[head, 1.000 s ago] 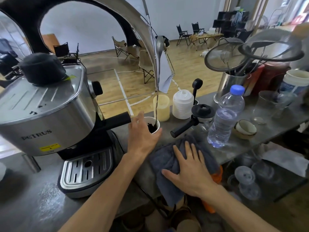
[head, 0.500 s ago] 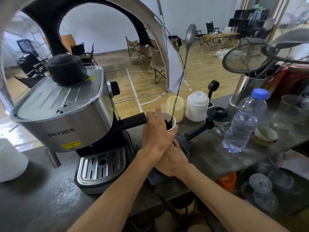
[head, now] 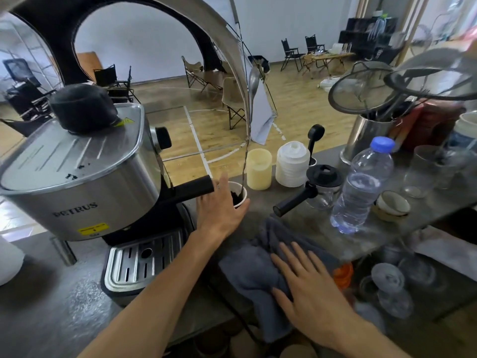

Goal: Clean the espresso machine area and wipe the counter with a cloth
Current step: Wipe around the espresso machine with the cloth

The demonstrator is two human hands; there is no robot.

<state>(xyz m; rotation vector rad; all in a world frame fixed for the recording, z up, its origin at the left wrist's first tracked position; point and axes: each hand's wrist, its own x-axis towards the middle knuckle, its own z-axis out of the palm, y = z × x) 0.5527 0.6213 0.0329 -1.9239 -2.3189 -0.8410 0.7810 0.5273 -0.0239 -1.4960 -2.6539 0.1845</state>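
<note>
My left hand [head: 222, 210] reaches forward, forearm bare and running up from the lower left, palm turned away from me, fingers [head: 224, 180] and thumb curled in a loose grasp with the wrist nearly straight. My right hand [head: 307, 285] lies lower and nearer to me, palm down and flat, fingers [head: 286, 257] spread and pointing up and to the left, thumb splayed out to the side. Both forearms are uncovered and angle inward toward each other.
</note>
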